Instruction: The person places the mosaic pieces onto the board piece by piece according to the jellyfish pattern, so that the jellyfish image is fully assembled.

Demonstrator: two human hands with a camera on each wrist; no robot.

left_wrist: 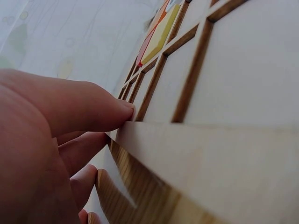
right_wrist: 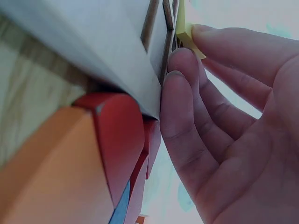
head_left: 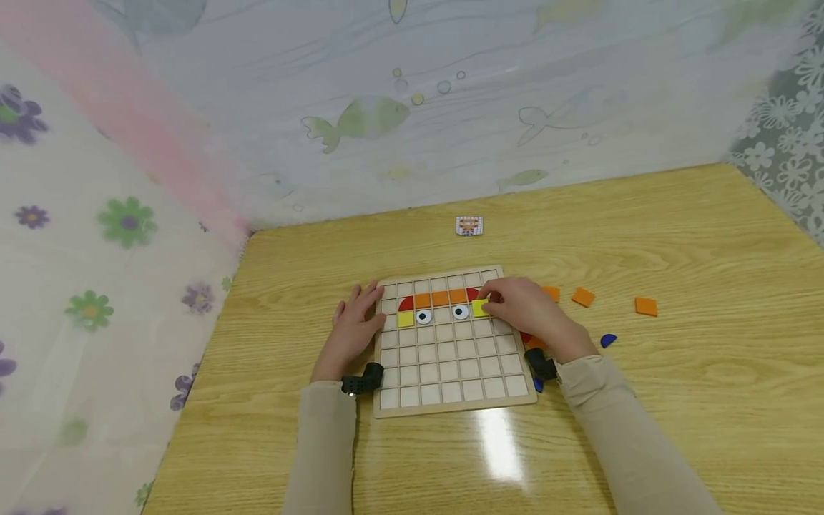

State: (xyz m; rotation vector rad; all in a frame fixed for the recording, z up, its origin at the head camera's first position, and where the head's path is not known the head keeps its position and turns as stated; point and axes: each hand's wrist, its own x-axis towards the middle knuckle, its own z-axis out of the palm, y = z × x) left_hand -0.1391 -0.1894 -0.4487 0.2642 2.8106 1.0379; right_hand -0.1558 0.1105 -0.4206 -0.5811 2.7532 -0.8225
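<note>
A pale wooden grid board (head_left: 449, 392) lies on the table. Along its left edge rests my left hand (head_left: 352, 327), with the thumb (left_wrist: 100, 108) touching the rim and the fingers spread beside it. My right hand (head_left: 524, 307) pinches a yellow square tile (head_left: 480, 308) over the board's right side; in the right wrist view this tile (right_wrist: 186, 35) is tilted under the thumb. Orange squares (head_left: 440, 298) form a row between a red quarter-round piece (head_left: 406, 304) and a partly hidden one (head_left: 473, 294). Below sit another yellow square (head_left: 405, 319) and two eye discs (head_left: 423, 317).
Right of the board lie loose orange squares (head_left: 646, 306) and a blue half-round piece (head_left: 608, 340). Red pieces (right_wrist: 119, 140) and an orange one (right_wrist: 51, 172) lie against the board's edge beneath my right hand. A small pattern card (head_left: 469, 226) is behind the board, near the wall.
</note>
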